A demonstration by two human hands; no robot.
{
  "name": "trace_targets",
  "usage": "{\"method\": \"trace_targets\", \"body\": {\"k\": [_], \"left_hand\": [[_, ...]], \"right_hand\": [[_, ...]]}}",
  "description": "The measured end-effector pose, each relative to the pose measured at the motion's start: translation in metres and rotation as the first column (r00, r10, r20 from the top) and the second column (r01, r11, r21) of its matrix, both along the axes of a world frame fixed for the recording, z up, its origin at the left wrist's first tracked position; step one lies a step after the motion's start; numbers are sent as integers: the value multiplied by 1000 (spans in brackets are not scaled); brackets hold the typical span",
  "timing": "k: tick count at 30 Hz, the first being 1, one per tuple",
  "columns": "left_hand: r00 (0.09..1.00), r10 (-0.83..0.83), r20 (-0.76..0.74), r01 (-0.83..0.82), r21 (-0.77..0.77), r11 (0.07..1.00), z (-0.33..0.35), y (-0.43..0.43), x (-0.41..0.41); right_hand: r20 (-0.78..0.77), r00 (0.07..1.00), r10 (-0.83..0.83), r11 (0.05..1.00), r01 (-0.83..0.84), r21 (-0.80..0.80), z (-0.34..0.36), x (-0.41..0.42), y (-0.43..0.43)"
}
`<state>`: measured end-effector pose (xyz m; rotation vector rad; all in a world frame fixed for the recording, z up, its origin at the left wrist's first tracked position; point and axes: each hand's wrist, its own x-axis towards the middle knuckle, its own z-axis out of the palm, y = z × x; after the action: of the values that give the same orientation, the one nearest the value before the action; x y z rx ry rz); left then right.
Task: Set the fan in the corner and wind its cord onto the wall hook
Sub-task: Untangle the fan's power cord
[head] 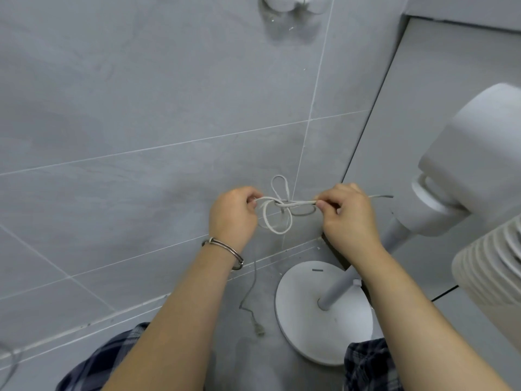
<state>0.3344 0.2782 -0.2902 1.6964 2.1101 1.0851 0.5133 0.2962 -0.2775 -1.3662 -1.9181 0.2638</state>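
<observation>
A white standing fan [465, 170] stands at the right by the wall corner, its round base [304, 320] on the grey floor and its grille at the right edge. The white cord [270, 221] is held in loops against the tiled wall between my hands. My left hand [232, 215] grips the cord's left side. My right hand [348, 215] pinches the strand at its right, with a cord end sticking out past it. A small loop rises above the crossing. The plug end [258, 330] trails down onto the floor. A clear wall hook [293, 9] is fixed high on the wall.
Grey wall tiles fill most of the view. A dark gap [363, 136] runs down the corner next to a lighter panel on the right. My checked shorts show at the bottom edge. Another thin cord lies at the bottom left corner.
</observation>
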Motion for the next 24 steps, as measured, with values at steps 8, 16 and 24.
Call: {"method": "trace_targets", "body": {"k": [8,16,24], "left_hand": [[894,-87,439,81,33,996,2,5,-11],[756,-210,620,294,-35,955,5,3,-8],[786,-233,573,423,-224,878,-5,2,-3]], "right_hand": [[-160,975,157,986,-164,-31,2,4,0],[-484,825,292,892,-417,-172,4,11,4],[-779,597,191,855,-491,-166,9,15,6]]}}
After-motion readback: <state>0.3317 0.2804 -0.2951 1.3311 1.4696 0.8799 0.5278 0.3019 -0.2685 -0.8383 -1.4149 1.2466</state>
